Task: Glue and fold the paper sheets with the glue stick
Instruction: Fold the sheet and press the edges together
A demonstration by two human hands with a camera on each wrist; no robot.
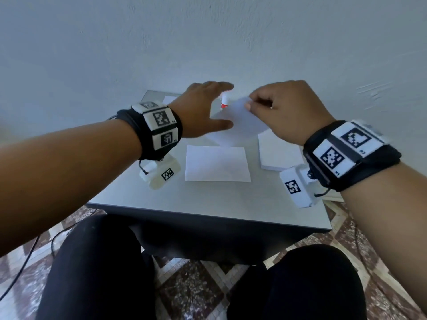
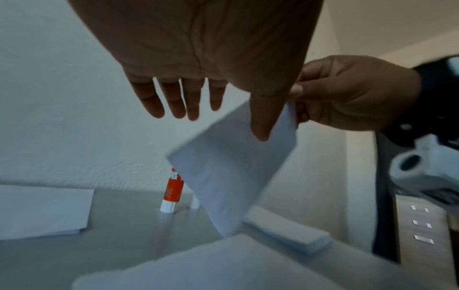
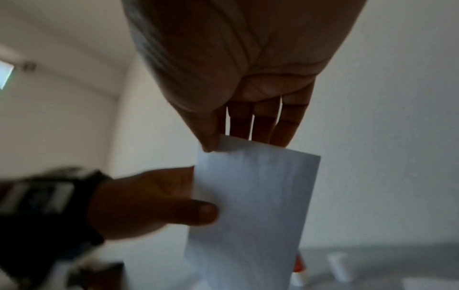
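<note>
My right hand (image 1: 250, 103) pinches the top edge of a white paper sheet (image 1: 238, 121) and holds it in the air above the table, hanging tilted. My left hand (image 1: 227, 107) is beside it with straight, spread fingers (image 2: 174, 102); its thumb (image 3: 201, 213) lies at the sheet's left edge, and I cannot tell if it touches. An orange-and-white glue stick (image 2: 172, 190) stands upright at the back of the table, uncapped, with its white cap (image 2: 195, 203) next to it. A second sheet (image 1: 217, 163) lies flat at the table's centre.
A stack of white paper (image 1: 277, 153) sits on the right of the grey table (image 1: 208, 197). Folded paper (image 2: 42, 210) lies at the back left. A wall rises directly behind the table. My knees are under its front edge.
</note>
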